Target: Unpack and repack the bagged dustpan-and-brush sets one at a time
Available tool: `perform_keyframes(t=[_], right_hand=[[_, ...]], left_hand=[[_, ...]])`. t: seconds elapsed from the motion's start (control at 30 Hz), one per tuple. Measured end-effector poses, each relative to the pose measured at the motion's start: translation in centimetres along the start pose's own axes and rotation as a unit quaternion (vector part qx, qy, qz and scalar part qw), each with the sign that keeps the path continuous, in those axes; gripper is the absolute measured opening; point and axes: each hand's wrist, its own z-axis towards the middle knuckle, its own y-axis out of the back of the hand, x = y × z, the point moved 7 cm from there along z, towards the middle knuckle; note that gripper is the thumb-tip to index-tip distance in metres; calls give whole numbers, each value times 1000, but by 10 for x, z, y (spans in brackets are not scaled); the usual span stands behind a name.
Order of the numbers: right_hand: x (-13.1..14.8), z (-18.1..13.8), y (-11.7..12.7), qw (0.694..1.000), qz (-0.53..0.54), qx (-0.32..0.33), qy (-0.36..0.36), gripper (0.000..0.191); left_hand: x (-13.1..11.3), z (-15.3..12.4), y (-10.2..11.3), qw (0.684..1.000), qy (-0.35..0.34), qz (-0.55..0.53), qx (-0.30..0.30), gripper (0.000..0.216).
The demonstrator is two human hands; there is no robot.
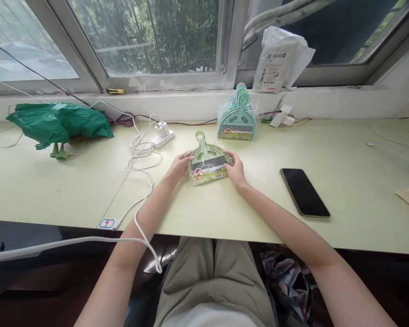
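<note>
Between my two hands is a green mini dustpan and brush set [209, 156] in clear plastic wrap, with a printed label along its lower edge and its handle pointing away from me. My left hand [180, 167] grips its left edge. On the right edge, my right hand [236, 169] holds it with the fingers behind and the thumb in front. Behind it, near the wall, a stack of similar wrapped dustpan sets [237, 116] in blue-green and green leans upright.
White cables [139, 170] loop left of my hands, one crossing my left forearm. A charger on a power strip [162, 137] lies behind them. A green plastic bag [59, 122] is far left, a phone [305, 192] right. A white wrapped package [276, 63] stands on the sill.
</note>
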Motion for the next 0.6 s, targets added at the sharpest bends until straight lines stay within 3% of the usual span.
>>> perform_keyframes(t=[0.17,0.3,0.5,0.6], right_hand=[[14,-3,2,998,37,-19,55,58],[27,-7,4,992,-13,-26,122,57],[54,-23,-1,961,-135,-45,237,61],[62,-31,-9,941,-221,-33,255,49]], left_hand=[[-11,-10,-13,999,-10,-5,46,58],[-1,-13,-16,998,31,-13,61,68],[7,-11,-14,990,49,-128,-10,54],[9,-10,-9,980,58,-176,-68,39]])
